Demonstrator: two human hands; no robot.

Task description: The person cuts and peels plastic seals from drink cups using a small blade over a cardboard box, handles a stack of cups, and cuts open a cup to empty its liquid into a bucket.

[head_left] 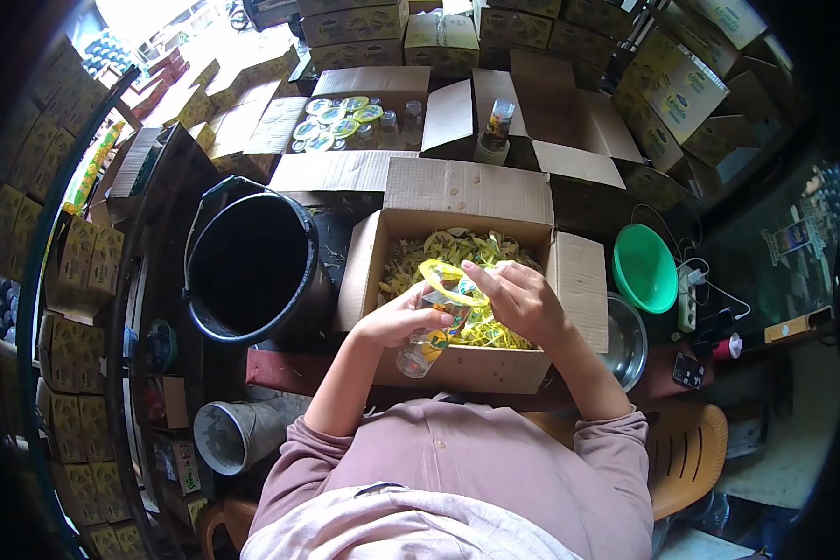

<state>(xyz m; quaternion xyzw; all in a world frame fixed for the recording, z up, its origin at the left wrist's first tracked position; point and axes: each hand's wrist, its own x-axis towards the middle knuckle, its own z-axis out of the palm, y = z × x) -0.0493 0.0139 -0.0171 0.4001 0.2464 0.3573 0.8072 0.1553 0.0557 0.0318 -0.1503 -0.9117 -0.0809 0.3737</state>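
- Two hands work close in front of us, slightly apart: our left hand (403, 318) is wrapped around a clear cup (427, 347), tilted over the box's near edge.
- We've got our right hand (529, 301) at the yellow ring (450, 281) on top; whether it's pinching, we can't tell.
- Under both, we see an open box (469, 191) of yellow-green strips (457, 246).
- Black bucket (252, 266) to our left, green bowl (645, 268) to our right!
- Farther out, we spot yellow-rimmed lids (341, 119) in another carton (373, 82).
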